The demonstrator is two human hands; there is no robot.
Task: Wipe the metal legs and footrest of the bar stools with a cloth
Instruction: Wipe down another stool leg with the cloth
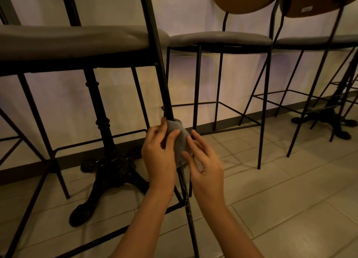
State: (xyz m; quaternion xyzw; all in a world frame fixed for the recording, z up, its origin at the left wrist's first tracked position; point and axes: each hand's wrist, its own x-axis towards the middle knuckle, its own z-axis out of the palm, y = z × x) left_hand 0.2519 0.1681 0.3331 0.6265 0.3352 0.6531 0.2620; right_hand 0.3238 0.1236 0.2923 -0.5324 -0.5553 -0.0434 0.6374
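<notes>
1. Both hands meet at one leg of the nearest stool: the left hand curls its fingers and thumb around a grey cloth wrapped on the leg, while the right hand has its fingers fairly straight and spread, fingertips resting against the cloth's right side (whether its thumb pinches the fabric I cannot tell).
2. Nearest stool: grey padded seat on a thin dark metal frame, close to the camera, with its footrest bars running low around the legs. It looks light enough to shift if pulled hard, so a gentle grip seems wise.
3. Two more stools stand to the right against the pale wall, their legs and footrests well apart from the hands and, by my judgement, yet to be done.
4. A table base of dark cast iron stands behind the nearest stool on the tiled floor.
5. Leg being wiped: a stiff, narrow, smooth rod that probably lets the cloth slide easily. Best hold is a full wrap of cloth around it, squeezed lightly.
6. Cloth: small, soft and limp, bunched about halfway down the leg, near footrest height. It needs fingers on both sides to stay wrapped.
</notes>
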